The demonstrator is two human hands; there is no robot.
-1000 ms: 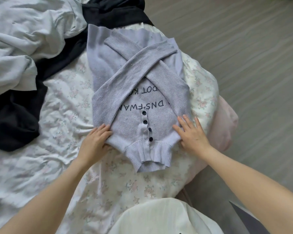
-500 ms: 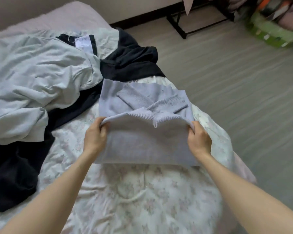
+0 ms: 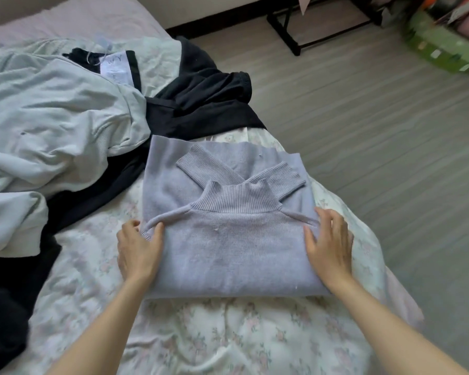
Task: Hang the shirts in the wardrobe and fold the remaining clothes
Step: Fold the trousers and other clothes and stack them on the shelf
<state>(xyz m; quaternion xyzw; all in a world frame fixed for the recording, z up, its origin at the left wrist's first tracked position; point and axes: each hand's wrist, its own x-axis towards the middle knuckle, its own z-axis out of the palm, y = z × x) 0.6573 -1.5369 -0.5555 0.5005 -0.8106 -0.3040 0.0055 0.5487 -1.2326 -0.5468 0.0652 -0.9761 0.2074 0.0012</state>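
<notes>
Taking the lilac sweater (image 3: 228,239) on the floral bedsheet (image 3: 228,334) as my landmark: far to its left lies the pale grey sweatshirt (image 3: 52,117), crumpled, with the black garment (image 3: 201,98) spread under it and reaching up behind the sweater's far edge. Both are unfolded, so I judge they wait their turn.

My left hand (image 3: 138,250) rests at the sweater's left edge, fingers pinching the shoulder seam. A second ago the sweater lay front-up with its sleeves crossed and my palms at its shoulders; half a second ago I had the collar end lifted. Now that half is laid over the lower half, collar pointing away from me, cuffs peeking out beyond it. The fold looks nearly finished; only smoothing seems left.

My right hand (image 3: 328,244) lies flat on the sweater's right edge, fingers straight, pressing.
</notes>
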